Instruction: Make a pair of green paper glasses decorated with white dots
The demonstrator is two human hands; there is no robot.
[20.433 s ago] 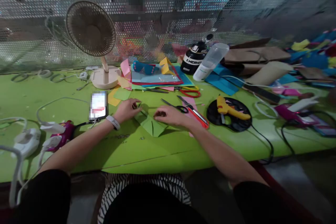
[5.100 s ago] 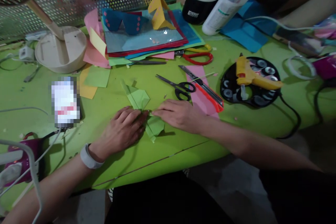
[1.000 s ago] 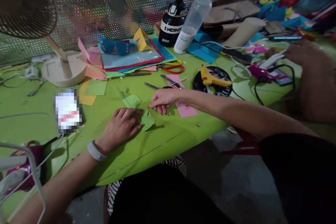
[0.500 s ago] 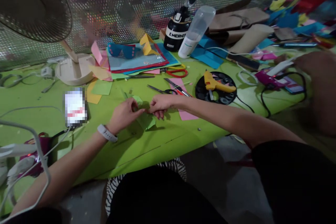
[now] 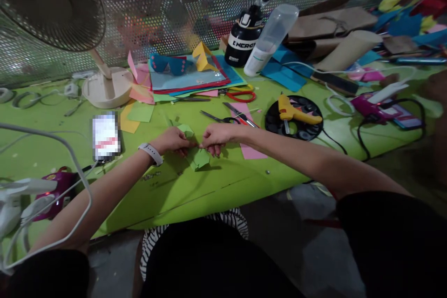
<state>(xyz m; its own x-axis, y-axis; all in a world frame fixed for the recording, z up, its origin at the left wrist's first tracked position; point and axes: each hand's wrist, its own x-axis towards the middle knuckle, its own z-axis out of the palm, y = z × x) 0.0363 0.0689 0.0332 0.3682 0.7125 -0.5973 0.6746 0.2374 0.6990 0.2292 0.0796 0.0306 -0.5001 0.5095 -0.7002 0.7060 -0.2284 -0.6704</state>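
Equally near, the left hand [image 5: 170, 140] and right hand [image 5: 217, 135] are pinching the green paper [image 5: 199, 160] mid-length between closed fingers, its long axis slanting far-left to near-right on the counter [image 5: 223, 195].

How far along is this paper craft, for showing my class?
Done, apparently: the blue glasses shape, its pink dots on.
In hand: folded green paper, seemingly pinched by the left hand and right hand.
Left: probably finishing that green piece, its middle hidden by fingers; how many steps remain, I can't tell.
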